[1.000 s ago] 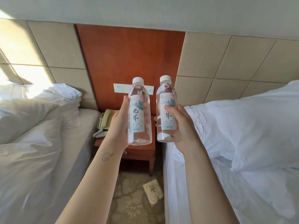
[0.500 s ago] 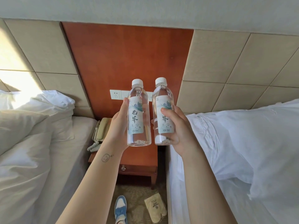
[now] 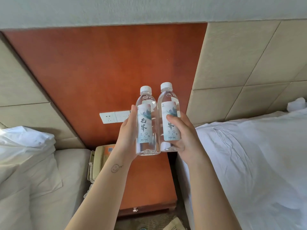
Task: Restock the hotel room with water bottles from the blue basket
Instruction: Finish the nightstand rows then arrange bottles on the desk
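left hand [image 3: 127,138] grips left bottle [image 3: 147,123], right hand [image 3: 184,138] grips right bottle [image 3: 170,120]

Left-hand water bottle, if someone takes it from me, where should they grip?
Likely the neck of the left-hand water bottle, under its cap, from above: it stands upright, the left hand wraps its body, and the second bottle crowds its right side.

smiley-face tattoo [image 3: 115,168] on bare left forearm [image 3: 99,190]
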Demonstrator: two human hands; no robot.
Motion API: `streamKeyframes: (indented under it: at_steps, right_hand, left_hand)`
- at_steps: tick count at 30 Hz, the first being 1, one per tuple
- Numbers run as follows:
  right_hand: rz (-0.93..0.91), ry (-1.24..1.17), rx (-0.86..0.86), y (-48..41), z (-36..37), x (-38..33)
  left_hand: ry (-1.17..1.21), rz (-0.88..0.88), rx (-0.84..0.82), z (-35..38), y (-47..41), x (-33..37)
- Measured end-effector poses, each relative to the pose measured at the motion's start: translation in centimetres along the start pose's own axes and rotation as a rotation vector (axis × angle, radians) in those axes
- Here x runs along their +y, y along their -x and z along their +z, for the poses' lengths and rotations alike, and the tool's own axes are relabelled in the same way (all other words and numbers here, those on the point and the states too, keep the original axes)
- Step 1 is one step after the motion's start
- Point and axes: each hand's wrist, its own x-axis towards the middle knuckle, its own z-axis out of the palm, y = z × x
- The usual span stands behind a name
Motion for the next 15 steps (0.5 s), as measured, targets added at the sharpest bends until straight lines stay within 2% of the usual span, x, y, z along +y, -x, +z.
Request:
streamKeyframes:
  at_steps: [4, 9, 15]
  right_hand:
    - [0.014, 0.034, 0.026, -4.0, 1.4, 1.0]
    - [0.032, 0.067, 0.015, -7.1, 1.5, 2.3]
    - [0.038, 0.073, 0.017, -10.1, 0.0, 5.3]
  left_hand:
    - [-0.041, 0.017, -0.078, -1.4, -3.5, 0.4]
    - [-0.024, 0.011, -0.004, -2.3, -6.6, -0.4]
    - [0.017, 0.05, -0.002, -3.0, -9.9, -3.8]
